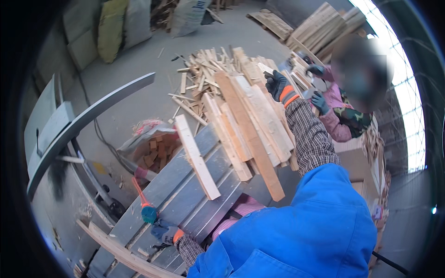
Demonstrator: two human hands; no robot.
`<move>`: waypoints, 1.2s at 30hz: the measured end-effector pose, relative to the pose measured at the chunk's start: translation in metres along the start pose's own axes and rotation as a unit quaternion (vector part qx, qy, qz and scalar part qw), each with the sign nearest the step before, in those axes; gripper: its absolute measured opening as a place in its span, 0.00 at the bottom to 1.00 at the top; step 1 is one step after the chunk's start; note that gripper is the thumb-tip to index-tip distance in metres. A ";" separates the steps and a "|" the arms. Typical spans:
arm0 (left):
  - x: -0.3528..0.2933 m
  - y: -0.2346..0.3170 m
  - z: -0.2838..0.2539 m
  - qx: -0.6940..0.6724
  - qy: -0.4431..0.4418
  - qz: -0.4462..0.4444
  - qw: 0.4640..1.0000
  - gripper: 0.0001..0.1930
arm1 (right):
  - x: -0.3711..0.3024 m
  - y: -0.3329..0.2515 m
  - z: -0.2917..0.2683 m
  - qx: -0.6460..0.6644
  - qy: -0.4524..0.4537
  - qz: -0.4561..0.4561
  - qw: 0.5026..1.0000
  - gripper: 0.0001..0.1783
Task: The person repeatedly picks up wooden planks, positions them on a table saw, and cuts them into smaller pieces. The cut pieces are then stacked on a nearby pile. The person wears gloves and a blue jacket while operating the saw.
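Observation:
My right hand, in a dark glove with an orange cuff, is stretched far out over the wood pile. Its fingers are closed on a short pale piece of wood. Low on the left, my gloved left hand is over the grey slatted metal table. It is right beside a round teal part with an orange arm; whether its fingers grip this is unclear. One pale wooden strip lies alone across the slats. Several long boards lie stacked to its right, partly over the table.
A heap of thin offcuts lies beyond the boards. An open sack of wood blocks stands left of the table, near a curved metal bar. A gloved co-worker is at the right. Full sacks line the back.

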State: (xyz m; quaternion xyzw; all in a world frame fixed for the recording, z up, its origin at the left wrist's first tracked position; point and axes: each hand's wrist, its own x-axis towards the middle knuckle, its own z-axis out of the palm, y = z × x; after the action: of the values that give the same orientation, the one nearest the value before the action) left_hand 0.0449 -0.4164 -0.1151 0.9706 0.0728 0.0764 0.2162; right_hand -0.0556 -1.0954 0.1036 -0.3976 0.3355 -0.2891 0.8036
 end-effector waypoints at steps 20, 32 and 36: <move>0.016 -0.020 0.000 -0.026 -0.004 0.025 0.999 0.16 | -0.023 -0.041 -0.264 0.297 0.065 -0.039 0.952 0.15; -0.014 -0.036 -0.087 -0.119 0.027 -0.021 0.992 0.13 | -0.001 0.072 -0.034 -0.056 -0.068 0.040 0.995 0.07; -0.020 -0.087 -0.111 -0.113 0.084 -0.082 0.987 0.12 | -0.029 0.134 0.082 -0.141 -0.113 0.042 0.983 0.12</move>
State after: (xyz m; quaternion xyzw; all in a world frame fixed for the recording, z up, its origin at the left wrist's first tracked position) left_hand -0.0040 -0.2969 -0.0557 0.9209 0.1614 0.1472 0.3229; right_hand 0.0162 -0.9689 0.0384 -0.5223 0.2964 -0.1588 0.7836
